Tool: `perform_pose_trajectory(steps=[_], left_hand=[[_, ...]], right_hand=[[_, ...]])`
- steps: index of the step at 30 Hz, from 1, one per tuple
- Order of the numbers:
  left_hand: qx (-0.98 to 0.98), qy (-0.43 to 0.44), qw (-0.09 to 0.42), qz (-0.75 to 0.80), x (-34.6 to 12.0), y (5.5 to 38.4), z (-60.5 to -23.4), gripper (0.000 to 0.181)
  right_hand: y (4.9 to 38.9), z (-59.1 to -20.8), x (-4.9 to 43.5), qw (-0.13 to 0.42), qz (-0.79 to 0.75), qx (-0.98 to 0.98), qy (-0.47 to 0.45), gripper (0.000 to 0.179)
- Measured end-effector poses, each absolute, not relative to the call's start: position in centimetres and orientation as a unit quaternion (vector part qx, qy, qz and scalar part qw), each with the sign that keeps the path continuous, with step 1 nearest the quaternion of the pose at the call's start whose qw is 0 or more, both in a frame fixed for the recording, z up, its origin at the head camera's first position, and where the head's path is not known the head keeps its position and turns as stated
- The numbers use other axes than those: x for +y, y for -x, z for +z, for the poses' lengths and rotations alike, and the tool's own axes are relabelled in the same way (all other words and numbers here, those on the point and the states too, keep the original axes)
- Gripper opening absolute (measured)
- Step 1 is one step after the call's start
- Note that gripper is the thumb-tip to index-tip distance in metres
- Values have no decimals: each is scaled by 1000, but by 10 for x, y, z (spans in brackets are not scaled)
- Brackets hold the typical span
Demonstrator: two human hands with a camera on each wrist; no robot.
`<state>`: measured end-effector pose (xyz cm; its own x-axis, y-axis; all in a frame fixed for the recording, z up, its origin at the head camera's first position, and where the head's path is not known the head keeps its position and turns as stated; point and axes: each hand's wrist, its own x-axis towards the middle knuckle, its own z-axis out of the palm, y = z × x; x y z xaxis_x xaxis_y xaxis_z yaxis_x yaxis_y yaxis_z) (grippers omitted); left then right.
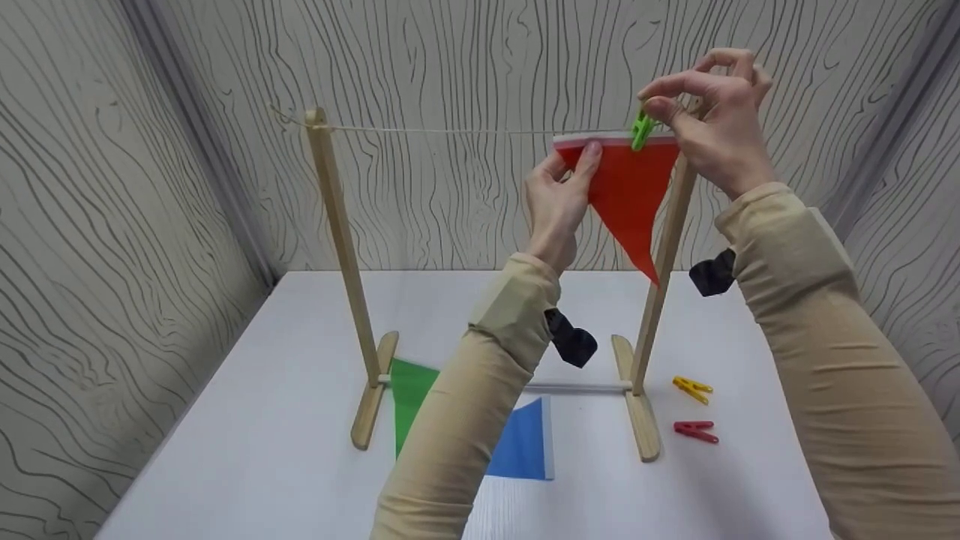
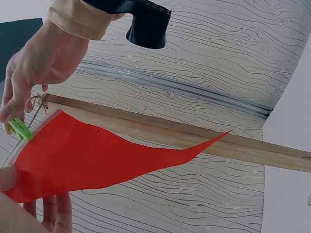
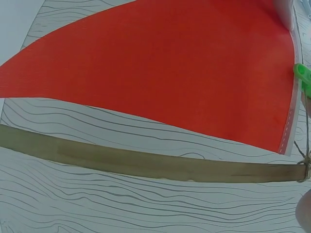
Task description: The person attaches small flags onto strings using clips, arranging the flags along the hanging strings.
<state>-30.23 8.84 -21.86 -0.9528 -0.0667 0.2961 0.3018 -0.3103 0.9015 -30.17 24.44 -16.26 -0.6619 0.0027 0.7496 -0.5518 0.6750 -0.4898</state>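
A red triangular pennant (image 1: pixel 630 180) with a white top edge hangs at the string (image 1: pixel 450 132), near the right post (image 1: pixel 671 225). My left hand (image 1: pixel 559 199) pinches its top left corner, thumb in front and fingers behind. My right hand (image 1: pixel 720 112) pinches a green clothespin (image 1: pixel 641 129), whose jaws sit over the pennant's white edge and the string. In the left wrist view the red pennant (image 2: pixel 97 155) spreads out with its tip curling. The right wrist view shows the pennant (image 3: pixel 194 68) close up, the green clothespin (image 3: pixel 303 75) at its edge.
Yellow (image 1: pixel 692 389) and red (image 1: pixel 696 431) clothespins lie right of the stand's right foot (image 1: pixel 641 427). A green pennant (image 1: pixel 409 397) and a blue pennant (image 1: pixel 525 442) lie on the white table (image 1: pixel 247 420), partly behind my left sleeve. The left post (image 1: pixel 341 240) stands upright.
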Motion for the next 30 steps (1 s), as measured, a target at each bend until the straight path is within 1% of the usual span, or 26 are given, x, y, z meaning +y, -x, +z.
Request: perform_pose_trajectory(steps=[16, 23, 30], left_hand=[[-581, 125, 111, -797, 89, 299, -219, 24], [-563, 125, 105, -810, 89, 301, -219, 24], [-545, 127, 94, -823, 88, 302, -221, 23]], right_hand=[[300, -164, 249, 362, 352, -843, -187, 28], [301, -164, 249, 351, 364, -843, -182, 36], [299, -167, 249, 353, 348, -849, -183, 36]])
